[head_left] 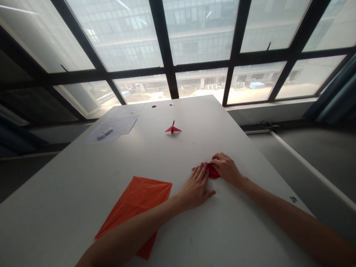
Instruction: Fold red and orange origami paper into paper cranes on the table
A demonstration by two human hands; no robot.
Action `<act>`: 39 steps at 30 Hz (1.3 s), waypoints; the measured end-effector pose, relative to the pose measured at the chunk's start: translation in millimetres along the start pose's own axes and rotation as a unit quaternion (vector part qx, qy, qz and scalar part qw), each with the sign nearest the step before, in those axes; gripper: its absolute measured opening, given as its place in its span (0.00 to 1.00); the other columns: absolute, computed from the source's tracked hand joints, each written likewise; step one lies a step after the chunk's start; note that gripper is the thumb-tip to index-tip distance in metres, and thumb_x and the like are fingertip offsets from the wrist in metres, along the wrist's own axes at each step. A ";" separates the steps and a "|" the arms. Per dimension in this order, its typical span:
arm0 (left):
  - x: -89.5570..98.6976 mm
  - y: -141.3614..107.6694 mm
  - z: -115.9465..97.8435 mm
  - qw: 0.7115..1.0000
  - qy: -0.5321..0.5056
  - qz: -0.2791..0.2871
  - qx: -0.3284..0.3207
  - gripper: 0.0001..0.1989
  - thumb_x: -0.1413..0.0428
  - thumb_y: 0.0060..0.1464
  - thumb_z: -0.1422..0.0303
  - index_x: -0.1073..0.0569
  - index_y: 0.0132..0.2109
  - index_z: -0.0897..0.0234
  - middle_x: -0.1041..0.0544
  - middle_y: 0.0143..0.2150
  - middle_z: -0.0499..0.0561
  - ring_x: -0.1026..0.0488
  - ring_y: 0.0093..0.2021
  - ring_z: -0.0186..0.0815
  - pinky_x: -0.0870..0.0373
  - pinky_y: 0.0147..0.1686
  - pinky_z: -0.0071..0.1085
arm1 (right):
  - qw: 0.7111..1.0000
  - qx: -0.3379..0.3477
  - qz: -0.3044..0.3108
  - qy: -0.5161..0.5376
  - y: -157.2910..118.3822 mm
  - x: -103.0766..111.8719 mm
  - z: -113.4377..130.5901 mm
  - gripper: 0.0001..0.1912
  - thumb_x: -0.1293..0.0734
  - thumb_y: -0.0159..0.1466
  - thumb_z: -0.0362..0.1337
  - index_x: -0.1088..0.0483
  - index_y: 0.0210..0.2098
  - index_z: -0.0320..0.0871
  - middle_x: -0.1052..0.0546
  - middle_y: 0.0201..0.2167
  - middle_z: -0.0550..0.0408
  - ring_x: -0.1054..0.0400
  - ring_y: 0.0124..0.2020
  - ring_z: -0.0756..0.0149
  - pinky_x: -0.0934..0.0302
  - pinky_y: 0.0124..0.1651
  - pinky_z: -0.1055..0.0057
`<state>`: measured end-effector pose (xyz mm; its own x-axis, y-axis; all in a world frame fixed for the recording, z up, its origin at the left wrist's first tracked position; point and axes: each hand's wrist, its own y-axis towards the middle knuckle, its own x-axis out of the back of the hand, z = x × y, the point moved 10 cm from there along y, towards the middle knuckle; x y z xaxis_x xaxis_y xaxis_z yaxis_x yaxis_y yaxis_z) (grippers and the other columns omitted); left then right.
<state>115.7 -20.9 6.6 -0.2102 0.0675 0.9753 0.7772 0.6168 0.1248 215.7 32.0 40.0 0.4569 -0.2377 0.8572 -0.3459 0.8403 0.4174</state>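
A small piece of folded red paper (213, 172) lies on the white table, partly covered by both hands. My left hand (196, 187) rests flat across its left part, fingers stretched out and thumb apart. On the other side, my right hand (226, 168) has bent fingers closed on the paper's upper right edge. Farther up the table stands a red origami crane (172, 129), with its wings spread and a point sticking up. Below my left forearm is a creased orange paper sheet (139, 196), partly hidden by the arm.
White paper sheets (119, 125) lie at the far left of the table (69, 185), with a pale marker-like object (105, 134) on them. Two small holes are near the far edge. A small dark item (293, 199) is by the right edge. Windows stand beyond.
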 end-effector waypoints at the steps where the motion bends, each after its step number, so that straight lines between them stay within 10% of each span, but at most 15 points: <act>1: -0.8 0.0 0.3 1.000 0.001 0.002 0.002 0.41 0.60 0.63 0.47 0.56 0.70 0.74 0.62 0.73 0.66 0.69 0.72 0.48 0.57 0.68 0.46 | 1.000 0.015 -0.001 -0.015 -0.8 0.8 3.7 0.08 0.36 0.67 0.32 0.24 0.37 0.45 0.25 0.39 0.51 0.34 0.42 0.62 0.41 0.48 0.66; 33: -5.3 1.1 -1.6 1.000 0.021 0.002 0.020 0.41 0.60 0.63 0.46 0.50 0.68 0.77 0.51 0.71 0.68 0.57 0.71 0.52 0.56 0.68 0.45 | 0.990 0.110 0.079 0.029 -18.5 1.3 15.9 0.12 0.39 0.67 0.28 0.24 0.34 0.42 0.22 0.37 0.51 0.30 0.41 0.65 0.36 0.47 0.70; 39: -3.4 1.7 -1.6 0.999 0.037 -0.015 0.015 0.40 0.61 0.63 0.46 0.49 0.68 0.76 0.48 0.70 0.68 0.55 0.71 0.51 0.56 0.68 0.45 | 0.999 -0.020 0.011 -0.031 -18.3 16.5 -0.7 0.21 0.45 0.68 0.29 0.32 0.57 0.39 0.26 0.54 0.45 0.33 0.56 0.60 0.40 0.59 0.63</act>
<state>118.7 -21.4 3.7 -0.1879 -0.0077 0.9822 0.7534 0.6404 0.1492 230.1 13.1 46.3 0.3969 -0.2487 0.8835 -0.3215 0.8640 0.3876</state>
